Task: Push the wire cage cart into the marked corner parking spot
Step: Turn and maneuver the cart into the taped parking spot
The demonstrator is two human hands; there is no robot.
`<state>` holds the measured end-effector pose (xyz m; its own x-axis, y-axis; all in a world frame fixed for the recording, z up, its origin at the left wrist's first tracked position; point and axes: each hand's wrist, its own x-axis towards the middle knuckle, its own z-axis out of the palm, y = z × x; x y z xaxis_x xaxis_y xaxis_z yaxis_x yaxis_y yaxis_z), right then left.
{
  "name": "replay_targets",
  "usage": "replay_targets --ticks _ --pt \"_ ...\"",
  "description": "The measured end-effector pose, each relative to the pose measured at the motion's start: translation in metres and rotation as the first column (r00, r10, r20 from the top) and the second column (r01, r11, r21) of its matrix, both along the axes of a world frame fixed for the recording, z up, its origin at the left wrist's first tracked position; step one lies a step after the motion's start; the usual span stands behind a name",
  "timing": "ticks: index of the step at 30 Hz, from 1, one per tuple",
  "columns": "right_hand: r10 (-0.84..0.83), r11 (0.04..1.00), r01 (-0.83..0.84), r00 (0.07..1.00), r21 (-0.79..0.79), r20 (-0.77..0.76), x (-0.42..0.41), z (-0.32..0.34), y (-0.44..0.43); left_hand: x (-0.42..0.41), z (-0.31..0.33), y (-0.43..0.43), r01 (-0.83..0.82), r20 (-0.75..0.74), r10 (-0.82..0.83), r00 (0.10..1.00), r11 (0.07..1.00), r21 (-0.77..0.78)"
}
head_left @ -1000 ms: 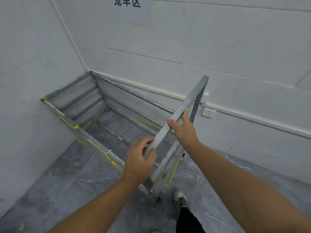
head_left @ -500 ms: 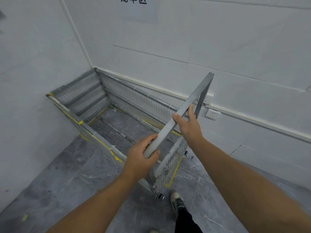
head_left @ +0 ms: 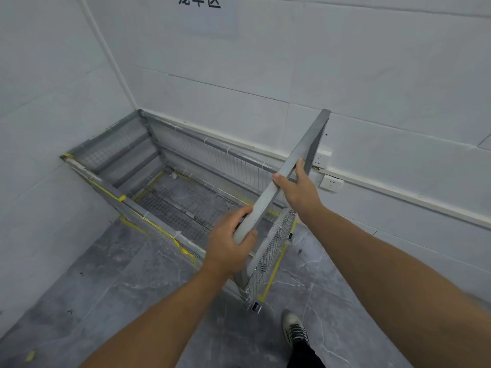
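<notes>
The grey wire cage cart (head_left: 186, 205) stands in the corner, its far end against the left wall and its long side along the back wall. Its tall grey handle bar (head_left: 289, 166) slants up at the near end. My left hand (head_left: 228, 244) is wrapped around the lower part of that bar. My right hand (head_left: 300, 189) grips it higher up, thumb on top. Yellow floor tape (head_left: 273, 272) marks the parking spot; it shows just outside the cart's near end and along its left side. A caster (head_left: 255, 307) sits by the tape corner.
White tiled walls meet in the corner behind the cart. A paper sign (head_left: 207, 11) hangs on the back wall. Wall sockets (head_left: 330, 183) and a white cable duct (head_left: 398, 197) run beside the handle. My shoe (head_left: 295, 330) is on the grey marble floor.
The cart has rolled slightly deeper into the corner, and I have stepped closer with it. Both hands keep the same grip on the handle bar.
</notes>
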<state>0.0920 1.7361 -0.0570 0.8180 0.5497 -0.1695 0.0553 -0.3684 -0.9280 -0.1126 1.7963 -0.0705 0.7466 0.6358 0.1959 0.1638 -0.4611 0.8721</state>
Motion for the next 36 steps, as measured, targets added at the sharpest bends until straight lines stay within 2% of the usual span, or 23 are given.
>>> replay_targets --ticks 12,23,30,36 --pt "0.076 0.994 -0.069 0.994 -0.089 0.077 0.083 -0.001 0.031 0.078 0.0 0.013 -0.082 -0.017 0.082 0.997 0.997 -0.011" --pt "0.175 0.985 -0.175 0.982 0.002 0.074 0.123 -0.011 0.044 0.108 -0.007 0.021 -0.154 -0.009 0.154 0.988 0.987 0.036" --pt "0.206 0.978 -0.207 0.97 -0.001 0.129 0.123 -0.01 0.043 0.103 -0.001 0.019 -0.186 -0.115 0.196 0.974 0.979 0.088" --pt "0.242 0.97 -0.228 0.942 -0.087 0.232 0.125 -0.004 0.038 0.091 0.005 0.017 -0.105 -0.232 0.154 0.961 0.972 0.21"
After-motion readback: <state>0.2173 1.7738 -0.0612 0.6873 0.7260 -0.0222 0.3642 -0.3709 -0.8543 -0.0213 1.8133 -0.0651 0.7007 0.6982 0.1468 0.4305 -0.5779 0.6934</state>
